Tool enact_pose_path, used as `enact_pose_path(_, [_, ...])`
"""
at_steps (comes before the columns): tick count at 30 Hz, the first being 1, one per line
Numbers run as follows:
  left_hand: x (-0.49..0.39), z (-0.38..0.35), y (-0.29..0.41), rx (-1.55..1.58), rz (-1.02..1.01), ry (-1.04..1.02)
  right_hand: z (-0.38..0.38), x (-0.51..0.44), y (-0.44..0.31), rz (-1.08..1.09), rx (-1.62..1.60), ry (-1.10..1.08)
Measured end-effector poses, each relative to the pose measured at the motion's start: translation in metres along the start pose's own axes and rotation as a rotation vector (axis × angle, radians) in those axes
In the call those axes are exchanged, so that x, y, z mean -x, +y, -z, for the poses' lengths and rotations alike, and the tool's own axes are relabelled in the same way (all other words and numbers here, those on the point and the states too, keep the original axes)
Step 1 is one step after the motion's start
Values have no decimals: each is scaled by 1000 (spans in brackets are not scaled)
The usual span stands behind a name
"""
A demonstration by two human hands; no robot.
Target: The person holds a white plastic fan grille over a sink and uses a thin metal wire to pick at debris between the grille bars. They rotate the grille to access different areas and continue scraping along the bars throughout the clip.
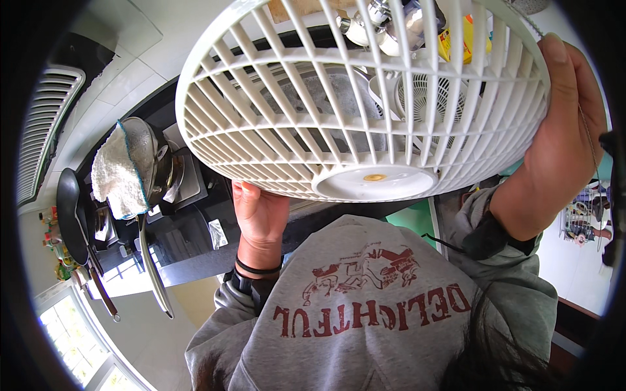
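A large domed white plastic grille [362, 63], basket-like, with slats running out from a round centre disc, is held up in front of me. Its disc has a small yellowish spot [375, 178]. My left hand [261, 210] supports it at the lower left, and most of those fingers are hidden behind it. On the right side, my right hand [570, 93] grips the rim, thumb near the top. Through the slats I see a sink of greyish soapy water [332, 90]. To the right of that water is a round white plastic piece with a radial slot pattern [442, 100].
On the left, a pan [142, 141] with a whitish cloth [115, 176] over it stands on the hob; its handle juts past the counter. A black wok [71, 215] is beyond. Jars [379, 27] and a yellow packet [462, 39] stand behind the sink.
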State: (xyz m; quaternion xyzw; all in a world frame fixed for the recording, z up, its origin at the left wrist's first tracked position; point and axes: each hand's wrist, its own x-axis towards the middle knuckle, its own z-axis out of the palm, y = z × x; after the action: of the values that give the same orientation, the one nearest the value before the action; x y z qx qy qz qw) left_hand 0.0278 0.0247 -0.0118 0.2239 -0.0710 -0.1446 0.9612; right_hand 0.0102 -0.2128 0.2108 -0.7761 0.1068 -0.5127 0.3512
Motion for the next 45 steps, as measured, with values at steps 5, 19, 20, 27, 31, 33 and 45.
enact_pose_path(5, [-4,-5,-2,0,44,-135,-5,-11,8,312,177,-3])
enact_pose_path(19, [-22,-55,28,-694,70,-217,-14,-50,43,199,163,-246])
enact_pose_path(20, [-20,-54,24,-655,10,-208,-17,-52,41,209,135,-252])
enact_pose_path(27, [-3,-52,11,-498,-216,-76,-11,19,-17,412,-536,-626])
enact_pose_path(31, [2,-58,4,-446,-272,11,-8,54,-20,434,-139,-945])
enact_pose_path(33, [4,-61,1,-430,-292,19,-9,57,-18,422,-97,-878])
enact_pose_path(45, [9,-62,2,-646,-306,37,-28,66,-27,469,-29,-912])
